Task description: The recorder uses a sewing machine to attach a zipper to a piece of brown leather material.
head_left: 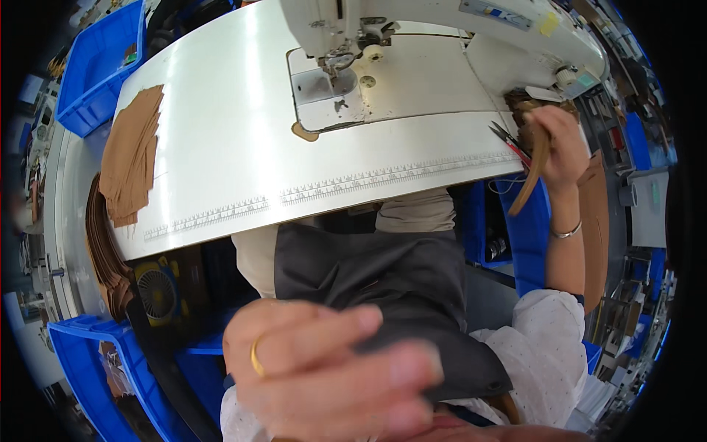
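My left hand, wearing a gold ring, is raised close to the camera at the bottom, slightly blurred, fingers loosely bent and apart, with nothing visible in them. My right hand grips a curved tan-brown strip at the right edge of the white sewing table. Beside it lie red-handled scissors and a brown heap. A sewing machine stands at the table's back. A fanned stack of brown pieces lies on the left of the tabletop.
Blue bins sit at back left, lower left and under the table's right. Brown pieces hang along the left edge and more at the right. A small fan is under the table, near my lap.
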Demonstrator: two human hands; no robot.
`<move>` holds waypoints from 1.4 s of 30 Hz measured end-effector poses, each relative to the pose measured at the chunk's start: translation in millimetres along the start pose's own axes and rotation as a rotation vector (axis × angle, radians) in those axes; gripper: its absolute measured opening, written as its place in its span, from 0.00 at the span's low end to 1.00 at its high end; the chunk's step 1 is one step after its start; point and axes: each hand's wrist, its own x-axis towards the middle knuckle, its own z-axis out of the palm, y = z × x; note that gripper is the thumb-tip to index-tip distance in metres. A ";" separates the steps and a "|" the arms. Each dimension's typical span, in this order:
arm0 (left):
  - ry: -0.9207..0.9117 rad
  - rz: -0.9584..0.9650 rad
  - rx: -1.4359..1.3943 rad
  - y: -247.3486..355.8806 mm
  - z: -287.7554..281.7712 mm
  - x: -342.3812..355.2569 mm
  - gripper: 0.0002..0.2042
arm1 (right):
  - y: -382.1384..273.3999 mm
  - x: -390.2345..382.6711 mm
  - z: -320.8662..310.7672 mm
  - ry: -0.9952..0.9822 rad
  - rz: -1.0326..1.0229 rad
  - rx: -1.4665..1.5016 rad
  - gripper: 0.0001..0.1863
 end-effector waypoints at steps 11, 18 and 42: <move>0.023 -0.022 -0.250 -8.0 -13.2 7.9 0.24 | -75.2 15.3 119.7 -0.022 -0.022 0.385 0.13; -0.084 0.198 -0.322 -34.2 -26.9 -3.2 0.18 | -81.4 15.9 136.0 -0.032 0.049 0.422 0.15; 0.271 -1.010 -0.550 -71.2 34.5 -34.1 0.12 | -81.0 9.3 131.0 -0.001 0.088 0.355 0.12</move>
